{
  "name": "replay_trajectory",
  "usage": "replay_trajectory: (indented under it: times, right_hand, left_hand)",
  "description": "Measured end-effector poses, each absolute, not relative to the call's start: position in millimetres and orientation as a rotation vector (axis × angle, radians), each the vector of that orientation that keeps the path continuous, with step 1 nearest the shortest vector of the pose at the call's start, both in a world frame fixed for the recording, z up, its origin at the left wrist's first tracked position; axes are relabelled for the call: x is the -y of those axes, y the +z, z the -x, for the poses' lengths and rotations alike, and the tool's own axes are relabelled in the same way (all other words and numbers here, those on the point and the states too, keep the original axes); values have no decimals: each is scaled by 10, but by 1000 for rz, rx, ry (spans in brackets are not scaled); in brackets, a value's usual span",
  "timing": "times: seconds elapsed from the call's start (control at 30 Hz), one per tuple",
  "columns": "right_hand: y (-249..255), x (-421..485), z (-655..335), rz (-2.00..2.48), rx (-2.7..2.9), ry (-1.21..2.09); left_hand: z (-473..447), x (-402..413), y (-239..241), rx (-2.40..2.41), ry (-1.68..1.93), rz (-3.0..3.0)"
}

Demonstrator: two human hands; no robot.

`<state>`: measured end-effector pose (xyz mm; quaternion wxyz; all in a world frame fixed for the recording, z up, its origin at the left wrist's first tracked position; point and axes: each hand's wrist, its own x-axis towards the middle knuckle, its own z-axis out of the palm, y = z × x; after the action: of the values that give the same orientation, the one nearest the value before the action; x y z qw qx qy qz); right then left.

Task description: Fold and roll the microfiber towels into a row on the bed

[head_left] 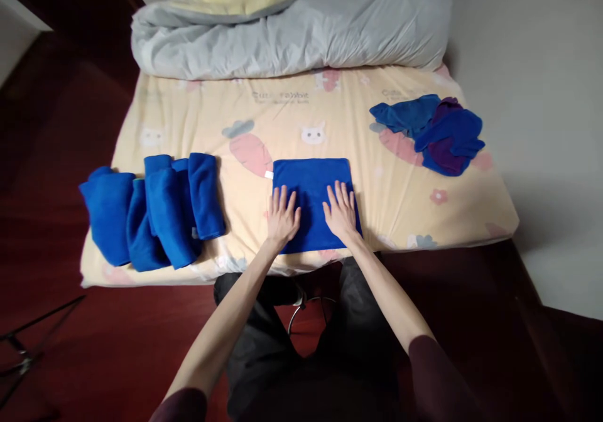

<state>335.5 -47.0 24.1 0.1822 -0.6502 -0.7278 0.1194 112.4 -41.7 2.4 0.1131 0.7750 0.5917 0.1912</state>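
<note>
A square blue cloth [313, 205] lies spread flat on the bed in front of me, a small white tag at its left edge. My left hand [283, 216] rests palm down over its left side, fingers stretched out. On the right side of the cloth, my right hand [340, 211] also lies flat with fingers apart. Several rolled or folded blue cloths [167, 215] are bunched together to the left. Off to the right sits a crumpled heap of blue and purple cloths [447, 136].
The bed [188, 114] wears a pale yellow sheet with rabbits and carrots. A bulky grey quilt [292, 39] is piled across its far end. A white wall [541, 127] borders the right side. Thin dark metal legs [23, 353] stand on the red floor at lower left.
</note>
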Motion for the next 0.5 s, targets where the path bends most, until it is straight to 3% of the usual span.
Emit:
replay_trajectory:
  times: [0.2, 0.5]
  right_hand:
    - [89, -466, -3071, 1672, 2224, 533]
    - [-462, -1136, -4025, 1843, 2104, 353]
  left_hand:
    - [-1618, -549, -82, -1631, 436, -2294]
    - [-813, -1183, -426, -1862, 550, -2050]
